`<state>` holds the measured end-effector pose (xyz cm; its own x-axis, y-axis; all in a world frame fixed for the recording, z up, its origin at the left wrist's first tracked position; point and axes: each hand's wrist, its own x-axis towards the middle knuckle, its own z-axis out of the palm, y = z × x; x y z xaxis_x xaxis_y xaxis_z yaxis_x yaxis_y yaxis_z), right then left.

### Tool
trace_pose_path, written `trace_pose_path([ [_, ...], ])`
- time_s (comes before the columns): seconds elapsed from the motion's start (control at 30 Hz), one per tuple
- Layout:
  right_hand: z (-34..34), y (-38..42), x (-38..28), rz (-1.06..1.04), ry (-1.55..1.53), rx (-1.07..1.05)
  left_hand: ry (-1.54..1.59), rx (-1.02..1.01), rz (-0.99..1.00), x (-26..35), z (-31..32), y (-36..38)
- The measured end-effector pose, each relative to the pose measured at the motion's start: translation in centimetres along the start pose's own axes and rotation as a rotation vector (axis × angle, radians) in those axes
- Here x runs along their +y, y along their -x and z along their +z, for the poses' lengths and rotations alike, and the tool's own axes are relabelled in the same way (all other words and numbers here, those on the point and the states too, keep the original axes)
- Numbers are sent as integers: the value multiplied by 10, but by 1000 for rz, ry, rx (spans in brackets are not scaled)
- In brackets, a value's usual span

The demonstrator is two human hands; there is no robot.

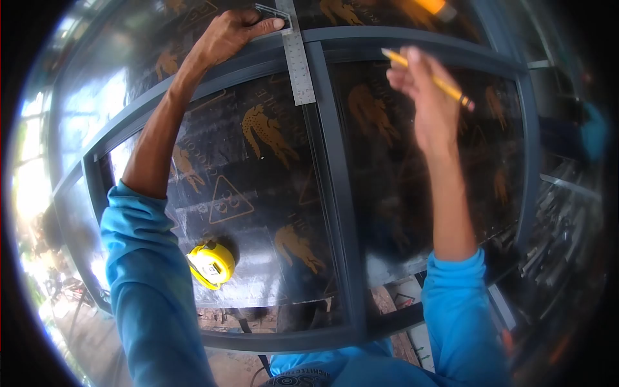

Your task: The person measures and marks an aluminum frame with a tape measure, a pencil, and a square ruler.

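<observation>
My left hand (233,35) grips the stock of a metal square (299,74) at the top of the view. The graduated blade lies across a grey metal frame (336,174), pointing toward me beside the middle bar. My right hand (433,106) is raised over the frame's right half, apart from the square. Its fingers are closed around a yellow pencil (456,95), whose tip points up and left. A yellow tape measure (213,264) rests on the dark board (258,193) inside the left opening.
The glossy board carries gold crocodile prints. A blurred orange object (431,6) is at the top right. Several metal offcuts (558,222) are heaped at the far right. The frame's near bar (284,340) runs just in front of my body.
</observation>
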<state>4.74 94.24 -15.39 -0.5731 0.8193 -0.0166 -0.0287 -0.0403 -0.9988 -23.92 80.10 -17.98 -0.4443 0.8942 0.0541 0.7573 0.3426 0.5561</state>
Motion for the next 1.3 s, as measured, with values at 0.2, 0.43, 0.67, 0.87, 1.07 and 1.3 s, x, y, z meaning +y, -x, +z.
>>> trace_pose_path([
  [0.2, -49, 94, 9, 157, 137, 86, 381, 274, -312, -4, -45, 40],
  [0.43, -43, 170, -24, 371, 405, -145, 379, 457, -453, 61, -108, 244],
  [0.67, 24, 193, -63, 190, 402, -249, 862, 550, -887, 142, -46, 426],
  [0.87, 108, 278, -76, 300, 534, -557, 1390, 507, -883, 184, -24, 500],
  [1.07, 188, 333, -43, 81, 691, -348, 1319, 488, -988, 120, -91, 627],
  [1.3, 258, 343, -30, -208, 831, -271, 799, 660, -948, -13, -194, 682],
])
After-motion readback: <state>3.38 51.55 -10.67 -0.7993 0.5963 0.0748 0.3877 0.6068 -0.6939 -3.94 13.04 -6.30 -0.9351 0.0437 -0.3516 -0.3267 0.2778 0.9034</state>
